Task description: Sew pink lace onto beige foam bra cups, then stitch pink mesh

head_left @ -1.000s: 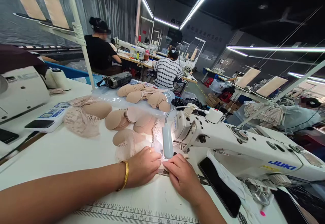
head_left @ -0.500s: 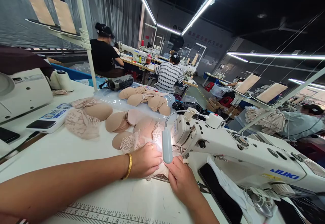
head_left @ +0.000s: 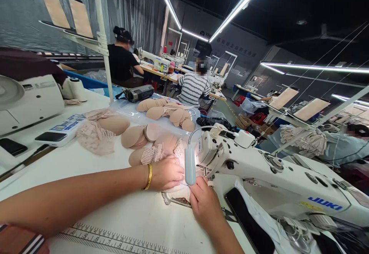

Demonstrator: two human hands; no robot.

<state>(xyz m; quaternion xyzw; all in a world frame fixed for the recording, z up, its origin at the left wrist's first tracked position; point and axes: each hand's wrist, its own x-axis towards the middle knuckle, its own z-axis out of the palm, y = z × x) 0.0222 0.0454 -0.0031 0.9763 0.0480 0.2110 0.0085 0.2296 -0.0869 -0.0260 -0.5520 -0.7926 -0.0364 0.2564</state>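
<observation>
My left hand (head_left: 167, 173), with a gold bangle at its wrist, bends its fingers down on a pale pink lace piece (head_left: 153, 154) at the sewing machine (head_left: 259, 171). On the piece's near right edge, my right hand (head_left: 205, 197) has its fingers closed, partly behind the grey lamp (head_left: 190, 165). The lamp and both hands hide the needle area. Beige oval pads (head_left: 134, 136) lie just beyond the lace. A metal plate (head_left: 180, 200) shows between my hands at the table surface.
More oval pads (head_left: 157, 112) rest on a clear plastic sheet at the back. A lace cup (head_left: 96, 136) lies left, near a white device (head_left: 59, 133). A black phone (head_left: 249, 219) and small scissors (head_left: 229, 214) are right of my right hand. Co-workers sit at machines beyond.
My left hand has shifted slightly up and away from me, drawing the lace with it; more of the metal plate shows. My right hand stays nearly in place. The view has tilted slightly.
</observation>
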